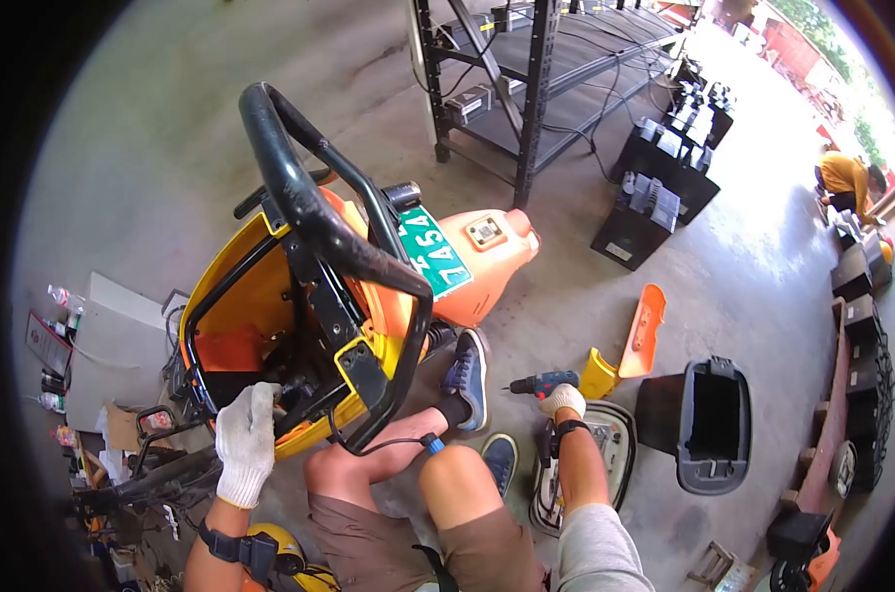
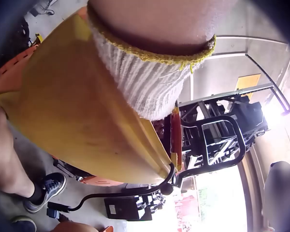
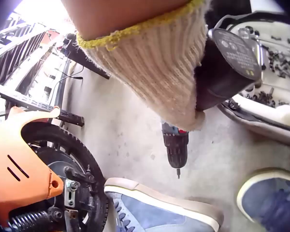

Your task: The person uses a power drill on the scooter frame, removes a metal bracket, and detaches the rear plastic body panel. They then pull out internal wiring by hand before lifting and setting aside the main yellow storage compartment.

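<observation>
My gloved right hand (image 1: 564, 400) grips a cordless drill (image 1: 546, 383), low over the floor beside my shoes. In the right wrist view the drill's chuck (image 3: 176, 151) and short bit point down the frame, and its dark battery (image 3: 229, 67) sticks out beside the glove cuff. My gloved left hand (image 1: 245, 439) is at the near edge of the open body of an orange and yellow scooter (image 1: 487, 266). In the left wrist view, the yellow panel (image 2: 82, 111) and the cuff hide its fingers. A black tubular rack (image 1: 339, 232) rises over the scooter's body.
An upturned scooter seat (image 1: 620, 429) with loose bolts (image 3: 275, 63) lies beside the drill. Yellow (image 1: 597, 375) and orange (image 1: 644, 331) covers and a black bin (image 1: 714, 424) stand to the right. Black batteries (image 1: 644, 212) line the floor by a metal shelf (image 1: 536, 99). Another person (image 1: 847, 183) crouches far right.
</observation>
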Tool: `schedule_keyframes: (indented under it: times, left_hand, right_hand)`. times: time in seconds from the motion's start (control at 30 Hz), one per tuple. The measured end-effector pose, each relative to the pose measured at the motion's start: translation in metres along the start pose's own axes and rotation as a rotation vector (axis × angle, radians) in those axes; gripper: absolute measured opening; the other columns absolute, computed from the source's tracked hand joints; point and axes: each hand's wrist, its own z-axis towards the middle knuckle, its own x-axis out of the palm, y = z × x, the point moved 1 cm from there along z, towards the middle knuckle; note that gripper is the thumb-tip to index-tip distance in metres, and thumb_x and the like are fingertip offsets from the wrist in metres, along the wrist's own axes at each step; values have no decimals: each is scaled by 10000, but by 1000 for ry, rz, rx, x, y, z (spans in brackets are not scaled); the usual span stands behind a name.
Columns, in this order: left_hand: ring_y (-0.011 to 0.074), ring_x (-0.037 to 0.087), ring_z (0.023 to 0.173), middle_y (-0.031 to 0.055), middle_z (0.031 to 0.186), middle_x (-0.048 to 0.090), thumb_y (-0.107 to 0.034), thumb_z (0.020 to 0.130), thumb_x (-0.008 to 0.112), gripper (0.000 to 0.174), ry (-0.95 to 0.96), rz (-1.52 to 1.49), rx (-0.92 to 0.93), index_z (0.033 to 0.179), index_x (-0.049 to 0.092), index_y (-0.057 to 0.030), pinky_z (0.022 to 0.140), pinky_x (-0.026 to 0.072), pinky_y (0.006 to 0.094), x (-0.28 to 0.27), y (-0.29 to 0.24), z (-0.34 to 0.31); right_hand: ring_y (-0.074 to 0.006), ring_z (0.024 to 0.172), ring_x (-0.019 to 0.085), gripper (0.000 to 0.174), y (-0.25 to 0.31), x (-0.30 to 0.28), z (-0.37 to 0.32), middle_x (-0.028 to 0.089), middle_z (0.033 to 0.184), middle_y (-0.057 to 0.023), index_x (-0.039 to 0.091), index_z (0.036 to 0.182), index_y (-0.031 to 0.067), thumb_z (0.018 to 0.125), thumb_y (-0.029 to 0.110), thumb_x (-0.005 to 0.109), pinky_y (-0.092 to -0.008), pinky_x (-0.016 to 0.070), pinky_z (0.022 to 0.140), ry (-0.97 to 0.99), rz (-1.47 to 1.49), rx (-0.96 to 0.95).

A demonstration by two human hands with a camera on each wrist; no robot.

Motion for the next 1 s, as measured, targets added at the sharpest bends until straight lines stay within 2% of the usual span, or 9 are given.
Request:
schedule_keyframes:
  times: [0.37,0.5,0.57,0.63,0.77,0.83,0.87,0.93,1.0]
  left_hand:
    - [225,622,729,143,864,688,-300,1049,448,403,-11,103,-18,1015,698,15,715,484,338,0,-9,0]
    - [337,692,774,174,821,684,-286,1011,483,348,-82,138,52,944,710,-31,696,510,398,3,-1,0]
    - [364,683,759,178,782,669,-293,1005,490,339,-32,137,-13,902,699,-47,681,510,418,0,-6,1]
    - [407,671,777,193,784,672,-338,985,523,345,-71,177,-7,893,701,-57,678,511,463,3,0,1]
    - [399,675,760,178,769,680,-319,970,518,320,-88,166,27,886,714,-80,691,520,487,3,1,1]
    - [396,673,763,172,767,679,-321,971,516,319,-57,161,-7,876,709,-86,690,517,489,0,-2,0]
    - [396,672,764,172,765,676,-323,972,515,320,-58,140,-7,867,703,-86,688,514,492,0,-1,0]
    - [400,668,765,174,762,671,-324,973,515,322,-54,133,9,842,684,-83,682,509,497,2,3,1]
    - [405,668,755,177,750,666,-323,974,513,317,-63,122,35,843,679,-87,677,511,499,2,4,0]
  right_hand:
    - [-311,1049,709,507,-9,4,13,737,1100,-165,768,1069,92,798,505,657,-399,557,886,-40,-198,-12]
    - [-312,1019,714,467,-11,-3,-1,744,1048,-172,773,1038,98,765,471,704,-416,553,898,-113,-177,-60]
    - [-332,1085,685,504,-10,-7,-8,716,1145,-181,734,1114,82,771,452,716,-425,544,919,-100,-195,-48]
    - [-350,1125,652,525,-11,-3,-19,685,1185,-183,676,1181,93,781,431,710,-438,523,949,-167,-177,-31]
    - [-364,1134,616,525,-20,3,-28,653,1204,-179,623,1221,89,790,381,689,-455,503,956,-226,-184,-114]
    - [-382,1151,610,530,-25,8,-32,631,1249,-188,644,1219,76,791,389,666,-460,500,970,-497,-210,-225]
    - [-382,1151,610,530,-27,5,-26,631,1249,-188,644,1219,76,791,389,666,-460,500,970,-499,-218,-235]
    - [-396,1175,600,550,-26,-7,-21,604,1292,-199,654,1238,78,794,402,637,-461,492,995,-192,-59,-150]
    - [-397,1182,598,559,-29,-14,-28,595,1300,-206,649,1252,86,794,406,628,-460,488,1005,-190,-77,-152]
